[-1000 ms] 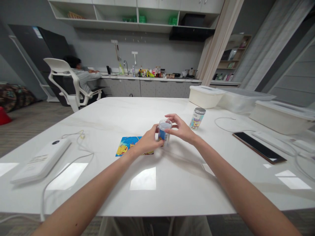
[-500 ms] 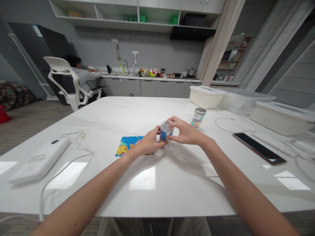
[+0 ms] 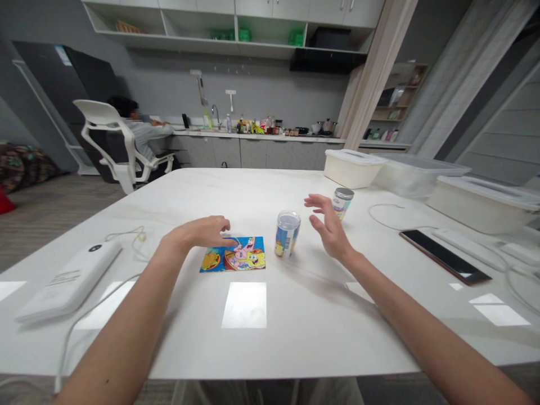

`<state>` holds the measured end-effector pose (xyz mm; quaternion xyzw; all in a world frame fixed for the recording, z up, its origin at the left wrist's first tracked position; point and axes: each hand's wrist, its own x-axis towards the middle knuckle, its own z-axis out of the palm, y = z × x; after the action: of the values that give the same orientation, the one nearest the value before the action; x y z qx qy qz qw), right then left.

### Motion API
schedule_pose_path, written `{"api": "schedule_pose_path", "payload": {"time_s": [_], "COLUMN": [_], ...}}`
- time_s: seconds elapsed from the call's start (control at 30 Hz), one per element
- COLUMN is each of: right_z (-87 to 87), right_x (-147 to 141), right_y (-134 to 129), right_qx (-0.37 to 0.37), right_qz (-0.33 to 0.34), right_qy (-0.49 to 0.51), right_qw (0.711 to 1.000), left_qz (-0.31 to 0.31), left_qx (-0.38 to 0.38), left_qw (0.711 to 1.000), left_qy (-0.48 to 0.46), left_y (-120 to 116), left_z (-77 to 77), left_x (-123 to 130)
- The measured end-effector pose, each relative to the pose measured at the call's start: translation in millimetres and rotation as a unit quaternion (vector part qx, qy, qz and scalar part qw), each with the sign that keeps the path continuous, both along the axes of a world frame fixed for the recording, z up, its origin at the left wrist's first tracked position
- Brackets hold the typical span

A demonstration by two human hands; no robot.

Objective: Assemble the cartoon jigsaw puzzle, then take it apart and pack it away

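Your right hand (image 3: pixel 332 229) is spread beside the clear jar (image 3: pixel 287 236), upright on the worktop (image 3: pixel 316 332) near the picture card (image 3: pixel 247 257); your left hand (image 3: pixel 201 231), loosely open, is at the card; a careless inward swing could topple the jar

I can see a clear, cylindrical jar (image 3: pixel 287 234) with a blue-and-yellow label, standing upright. Just beside it lies a flat, rectangular blue cartoon-printed card (image 3: pixel 247 256).

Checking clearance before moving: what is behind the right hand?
A jar, partly covered: its silver lid and part of its label show. Its lower left part is hidden by the right hand.
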<state>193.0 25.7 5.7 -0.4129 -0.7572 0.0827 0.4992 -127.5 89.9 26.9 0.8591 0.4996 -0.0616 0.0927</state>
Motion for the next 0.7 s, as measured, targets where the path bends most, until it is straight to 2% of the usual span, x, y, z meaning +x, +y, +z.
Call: {"api": "schedule_pose_path", "payload": {"time_s": [0.07,0.1,0.17,0.23,0.27,0.33,0.43,0.57,0.7], "right_z": [-6.7,-8.2,-8.5,-8.2,-9.2,-14.9,-30.5,-46.9,-47.8], "right_x": [-4.4,-8.2,-19.0,-32.7,-40.0,-53.8,-69.4,-84.2,-104.6], "right_y": [-8.2,-13.4,-24.8,-35.3,-39.5,-45.1,-46.6,-38.5,-25.5], "right_qx": [0.092,0.128,0.177,0.188,0.175,0.100,-0.012,-0.093,-0.142], "right_qz": [-0.064,-0.073,-0.043,0.019,0.054,0.109,0.138,0.092,0.050], "right_qy": [0.008,-0.005,-0.043,-0.100,-0.132,-0.186,-0.221,-0.246,-0.277], "right_qw": [0.994,0.989,0.982,0.977,0.974,0.971,0.965,0.960,0.949], "left_qz": [0.020,0.029,0.045,0.053,0.051,0.041,0.036,0.048,0.047], "left_qx": [-0.015,-0.023,-0.046,-0.074,-0.084,-0.090,-0.090,-0.102,-0.114], "left_qw": [1.000,0.999,0.998,0.995,0.994,0.994,0.995,0.994,0.992], "left_qy": [0.007,0.013,0.027,0.037,0.039,0.040,0.034,0.010,0.000], "left_y": [1.8,1.8,0.5,-1.5,-2.3,-3.1,-2.5,-2.4,-5.9], "left_z": [0.6,1.6,4.4,6.6,7.0,6.1,2.1,-2.2,-3.0], "left_x": [-6.0,-8.4,-12.2,-14.3,-14.7,-13.9,-10.3,-4.9,-1.4]}}
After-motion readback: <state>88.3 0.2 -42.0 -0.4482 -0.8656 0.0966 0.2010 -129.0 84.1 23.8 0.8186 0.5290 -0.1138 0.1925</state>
